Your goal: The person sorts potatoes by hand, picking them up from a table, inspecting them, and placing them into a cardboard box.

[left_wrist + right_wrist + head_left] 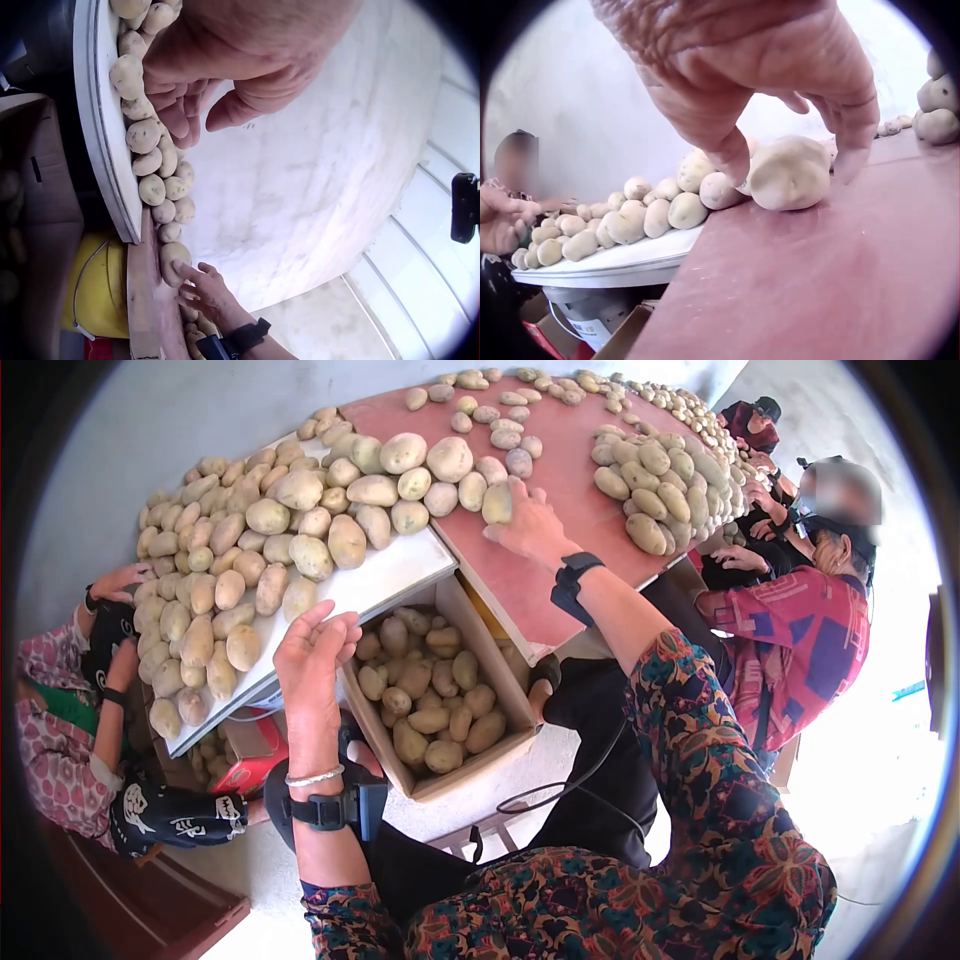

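Note:
My right hand (530,525) reaches over the red board (585,480) and holds a potato (789,174). In the right wrist view its thumb is at the potato's left side and bent fingers are at its right. My left hand (315,660) is held above the front edge of the white board (400,565), its fingers loosely bent with nothing in them. Beside it spreads a heap of large potatoes (268,517). Below, between the hands, a cardboard box (525,705) contains many potatoes (430,720).
A second potato pile (660,485) sits to the right on the red board, with smaller potatoes (505,435) toward the back. A yellow bucket (105,285) stands under the boards. Other people sit at left and right, including one in a pink patterned top (800,640).

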Action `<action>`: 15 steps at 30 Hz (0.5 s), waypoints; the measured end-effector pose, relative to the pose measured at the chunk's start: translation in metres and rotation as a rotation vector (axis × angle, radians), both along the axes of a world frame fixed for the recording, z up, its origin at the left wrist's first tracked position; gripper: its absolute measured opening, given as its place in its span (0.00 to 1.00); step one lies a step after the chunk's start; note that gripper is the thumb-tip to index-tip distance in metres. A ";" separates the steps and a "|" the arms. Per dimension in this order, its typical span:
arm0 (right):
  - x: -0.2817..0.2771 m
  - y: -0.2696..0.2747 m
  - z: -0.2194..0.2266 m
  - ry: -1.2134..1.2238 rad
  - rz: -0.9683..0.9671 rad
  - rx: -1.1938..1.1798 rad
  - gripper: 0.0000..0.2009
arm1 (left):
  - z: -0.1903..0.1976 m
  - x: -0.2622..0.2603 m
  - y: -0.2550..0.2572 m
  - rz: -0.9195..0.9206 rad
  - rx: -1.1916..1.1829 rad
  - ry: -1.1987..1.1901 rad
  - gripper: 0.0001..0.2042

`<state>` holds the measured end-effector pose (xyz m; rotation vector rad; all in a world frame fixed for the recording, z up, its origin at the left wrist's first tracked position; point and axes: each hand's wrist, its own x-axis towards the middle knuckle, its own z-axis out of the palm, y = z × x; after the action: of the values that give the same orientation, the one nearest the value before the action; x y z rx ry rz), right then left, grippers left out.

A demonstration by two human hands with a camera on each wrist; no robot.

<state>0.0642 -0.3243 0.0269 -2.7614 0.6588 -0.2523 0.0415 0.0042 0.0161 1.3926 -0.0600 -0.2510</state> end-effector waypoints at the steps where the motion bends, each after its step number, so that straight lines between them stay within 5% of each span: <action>1: 0.002 0.000 -0.001 0.031 -0.001 -0.017 0.45 | -0.001 0.002 -0.001 0.000 0.007 0.015 0.19; 10: -0.069 0.000 0.014 0.005 0.125 0.162 0.35 | 0.000 0.002 0.001 0.001 -0.043 0.000 0.19; 12: -0.105 0.016 0.027 0.032 0.107 0.896 0.31 | 0.001 0.001 0.004 0.012 -0.039 0.008 0.19; 13: -0.120 0.023 0.024 0.040 0.108 0.899 0.31 | 0.000 0.002 0.005 0.007 -0.050 -0.001 0.19; 15: -0.145 0.037 0.017 0.180 0.134 1.515 0.27 | -0.001 0.002 0.007 -0.003 -0.073 -0.026 0.18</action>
<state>-0.0810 -0.2872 0.0438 -1.3391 0.3908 0.3946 0.0436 0.0116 0.0146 1.3230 -0.0915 -0.2308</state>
